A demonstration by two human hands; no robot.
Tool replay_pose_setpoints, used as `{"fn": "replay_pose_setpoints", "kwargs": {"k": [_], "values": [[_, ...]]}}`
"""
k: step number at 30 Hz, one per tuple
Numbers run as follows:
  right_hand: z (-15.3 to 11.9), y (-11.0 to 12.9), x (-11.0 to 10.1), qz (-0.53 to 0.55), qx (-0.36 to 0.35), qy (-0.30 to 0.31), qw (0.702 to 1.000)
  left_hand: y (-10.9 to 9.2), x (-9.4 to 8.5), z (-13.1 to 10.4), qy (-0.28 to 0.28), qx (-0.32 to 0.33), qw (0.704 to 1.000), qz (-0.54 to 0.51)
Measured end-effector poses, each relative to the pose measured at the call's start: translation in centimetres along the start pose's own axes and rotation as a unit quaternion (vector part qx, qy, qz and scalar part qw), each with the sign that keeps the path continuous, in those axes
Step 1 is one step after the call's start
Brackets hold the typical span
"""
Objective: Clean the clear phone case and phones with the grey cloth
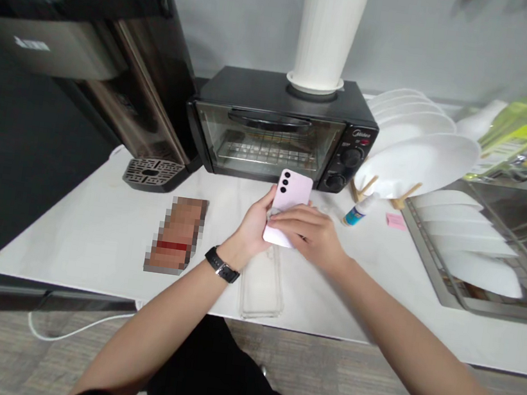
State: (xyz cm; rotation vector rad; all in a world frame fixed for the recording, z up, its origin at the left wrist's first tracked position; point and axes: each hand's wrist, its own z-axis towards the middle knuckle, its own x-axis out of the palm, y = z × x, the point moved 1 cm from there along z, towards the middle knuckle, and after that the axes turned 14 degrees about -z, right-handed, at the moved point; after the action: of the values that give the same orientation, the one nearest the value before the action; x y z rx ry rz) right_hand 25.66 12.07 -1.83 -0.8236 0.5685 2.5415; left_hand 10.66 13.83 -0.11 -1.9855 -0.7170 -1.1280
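My left hand (256, 226) holds a pale pink smartphone (294, 192) from beneath and along its left edge, with the camera lenses facing up. Across the lower back of the phone lies my right hand (312, 230), its fingers pressed together. A small greyish-white bit shows under those fingertips, too little to name. Below the phone, a clear phone case (262, 288) rests on the white counter, its upper end partly hidden by my hands. To the right stands a small spray bottle (357, 211) with a blue label.
A black toaster oven (276, 99) stands behind my hands, with a white cup (331, 31) on top. A drinks machine (148, 111) is at left, near a blurred-out brown item (175, 236). White plates (418, 159), a pink note (396, 221) and a dish drawer (430, 258) are at right.
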Motion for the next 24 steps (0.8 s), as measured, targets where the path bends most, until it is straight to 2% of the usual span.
{"fn": "replay_pose_setpoints", "kwargs": {"k": [4,8,12,17,24], "values": [[-0.2,0.4,0.3,0.016,-0.03,0.036,0.999,-0.7,0.4,-0.2,-0.015,0.071,0.997,-0.015],[-0.3,-0.4,-0.6,-0.006,-0.026,0.018,0.999,-1.0,0.7,-0.3,-0.009,0.091,0.996,-0.009],[-0.3,-1.7,-1.5,-0.065,0.011,0.002,0.998,-0.8,0.7,-0.3,-0.008,0.069,0.998,0.003],[-0.2,-2.7,-2.0,-0.109,0.033,-0.053,0.992,0.0,0.3,-0.3,-0.011,0.032,0.999,0.006],[-0.6,-2.6,-2.6,-0.151,0.13,-0.132,0.971,0.8,-1.1,0.3,0.035,-0.089,0.995,0.036]]}}
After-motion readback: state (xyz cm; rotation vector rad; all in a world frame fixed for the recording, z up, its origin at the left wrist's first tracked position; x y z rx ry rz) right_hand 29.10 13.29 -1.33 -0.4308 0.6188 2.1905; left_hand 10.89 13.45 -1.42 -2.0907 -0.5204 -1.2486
